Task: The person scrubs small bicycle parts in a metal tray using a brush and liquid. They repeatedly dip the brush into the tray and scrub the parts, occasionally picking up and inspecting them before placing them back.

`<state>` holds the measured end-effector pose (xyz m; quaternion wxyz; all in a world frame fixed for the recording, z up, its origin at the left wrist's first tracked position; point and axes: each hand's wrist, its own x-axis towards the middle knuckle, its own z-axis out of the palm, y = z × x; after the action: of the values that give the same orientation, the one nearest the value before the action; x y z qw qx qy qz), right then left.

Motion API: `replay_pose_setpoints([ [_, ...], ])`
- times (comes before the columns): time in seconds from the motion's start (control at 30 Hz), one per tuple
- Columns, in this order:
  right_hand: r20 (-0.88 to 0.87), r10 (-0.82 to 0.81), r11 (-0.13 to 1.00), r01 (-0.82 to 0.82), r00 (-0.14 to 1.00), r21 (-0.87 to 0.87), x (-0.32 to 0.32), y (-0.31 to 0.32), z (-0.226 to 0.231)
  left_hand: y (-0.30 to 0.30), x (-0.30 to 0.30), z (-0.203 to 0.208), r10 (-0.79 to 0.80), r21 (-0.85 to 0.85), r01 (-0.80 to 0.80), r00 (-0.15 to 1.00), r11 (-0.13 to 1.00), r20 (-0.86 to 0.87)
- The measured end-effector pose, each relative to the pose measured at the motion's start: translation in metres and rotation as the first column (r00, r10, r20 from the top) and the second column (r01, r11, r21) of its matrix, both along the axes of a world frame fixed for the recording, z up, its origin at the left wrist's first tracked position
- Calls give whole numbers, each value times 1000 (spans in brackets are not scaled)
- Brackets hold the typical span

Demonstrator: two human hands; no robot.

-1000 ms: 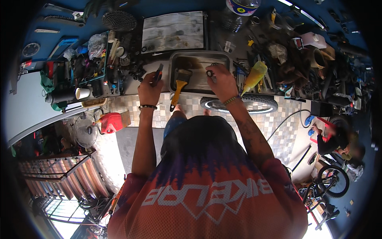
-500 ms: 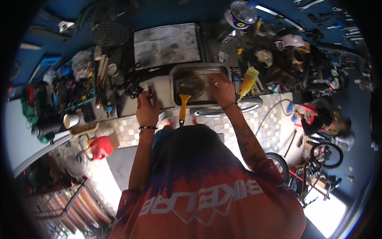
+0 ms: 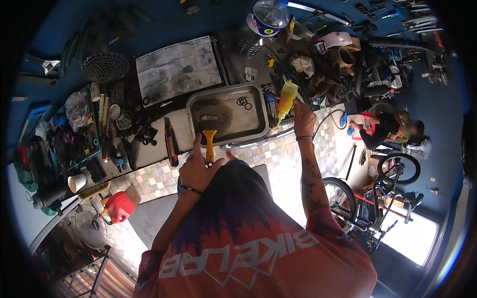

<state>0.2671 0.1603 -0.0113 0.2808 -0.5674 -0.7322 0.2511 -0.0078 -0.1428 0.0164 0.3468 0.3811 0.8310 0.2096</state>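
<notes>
My left hand (image 3: 197, 171) is open at the near left corner of a metal tray (image 3: 265, 119), index finger stretched out. Between that finger and the thumb lies the yellow handle of a paintbrush (image 3: 209, 145), whose bristles reach into the tray; a firm hold on it does not show. Left of this hand a utility knife (image 3: 171, 141) with orange on its grip rests on the bench. Several black rubber rings (image 3: 243, 103) sit in the tray by a patch of brownish liquid. My right hand (image 3: 304, 119) has its fingers closed against the side of a yellow squeeze bottle (image 3: 287, 99), nozzle toward me.
Behind the tray lies a stained white sheet (image 3: 179, 69), with a large clear plastic bottle (image 3: 268, 22) to its right. Tools and parts crowd both bench ends. A bicycle wheel (image 3: 340, 198) stands at right. Beyond, a person (image 3: 392, 131) sits near a bicycle (image 3: 387, 198).
My left hand has let go of the utility knife and moved right to the paintbrush. The right hand has left the tray for the yellow bottle, and rings now show in the tray.
</notes>
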Motion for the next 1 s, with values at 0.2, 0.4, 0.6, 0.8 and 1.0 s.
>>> replay_pose_setpoints([
  [0.2, 117, 171, 985, -166, 978, -54, -5, 20, 0, -5, -10, -24, 219, 256, -231, 973, 939, 71],
  [0.4, 30, 479, 869, -469, 877, -160, -16, 3, -21, 55, -6, -10, 487, 430, -555, 831, 712, 267],
  [0.6, 298, 530, 848, -492, 794, -197, -31, -12, -20, 80, -2, -20, 523, 501, -512, 842, 698, 132],
  [0.8, 217, 509, 860, -505, 833, -80, -12, 9, -10, 85, 11, -3, 348, 409, -284, 933, 867, -91],
  [1.0, 18, 561, 828, -559, 828, -48, 7, 7, 43, 104, 11, -5, 374, 372, -341, 927, 864, -19],
])
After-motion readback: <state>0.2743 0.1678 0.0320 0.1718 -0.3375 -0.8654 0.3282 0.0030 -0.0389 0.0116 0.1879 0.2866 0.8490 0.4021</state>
